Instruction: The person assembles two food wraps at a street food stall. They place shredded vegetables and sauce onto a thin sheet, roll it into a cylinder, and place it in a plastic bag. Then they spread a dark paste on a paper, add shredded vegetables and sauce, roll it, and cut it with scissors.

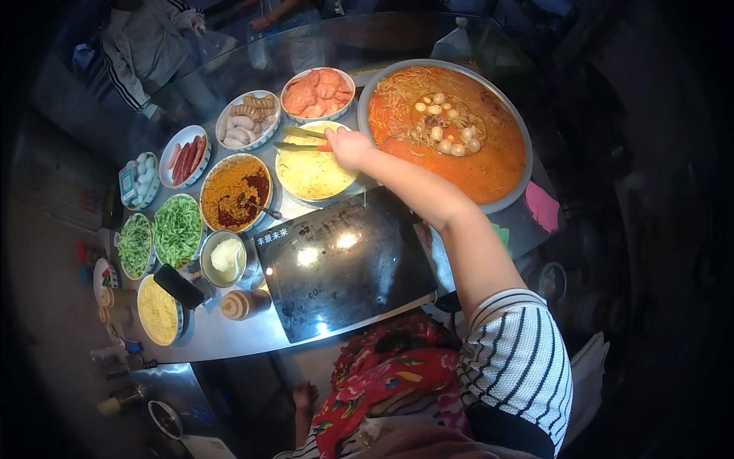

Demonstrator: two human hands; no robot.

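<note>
the right hand has its fingers closed round the rear end of the tongs, probably to stay clear of the yellow shreds beneath; the tongs' arms stand apart. the left hand hangs low, fingers unclear. counted: one pair of tongs, two bowls of yellow shreds, two of green shreds.

tongs: olive, red | shreds: yellow | sleeve: white, dark stripes | broth: orange
</note>
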